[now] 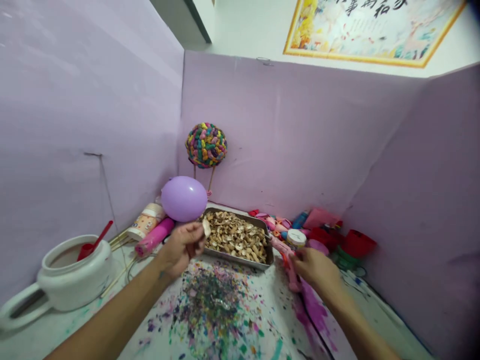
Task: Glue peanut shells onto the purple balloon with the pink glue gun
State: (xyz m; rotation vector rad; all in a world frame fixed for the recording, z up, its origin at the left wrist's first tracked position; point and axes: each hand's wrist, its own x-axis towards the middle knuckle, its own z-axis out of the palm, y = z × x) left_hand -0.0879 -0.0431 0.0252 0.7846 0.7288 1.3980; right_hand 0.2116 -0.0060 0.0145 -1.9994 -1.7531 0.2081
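Between thumb and fingertips, my left hand (pixel 183 249) pinches a pale peanut shell (pixel 206 228), just in front of a purple balloon (pixel 184 198). My right hand (pixel 316 267) is wrapped round a pink glue gun (pixel 288 257); its nozzle points left over the edge of a metal tray. A dark cord runs from the gun's handle toward the near edge. Peanut shells (pixel 236 235) fill the metal tray (pixel 234 259), which lies between my two hands. Behind the balloon, a ball covered in multicoloured painted shells (pixel 206 145) stands on thin sticks.
A white pot (pixel 73 280) with a red ladle (pixel 95 242) stands at left. Beside it lie a paper cup (pixel 146 221) and a pink roll (pixel 154 237). Balloons, a white-lidded tub (pixel 296 238) and red cups (pixel 357 244) sit at back right. Purple walls enclose the paint-splattered table (pixel 217 305).
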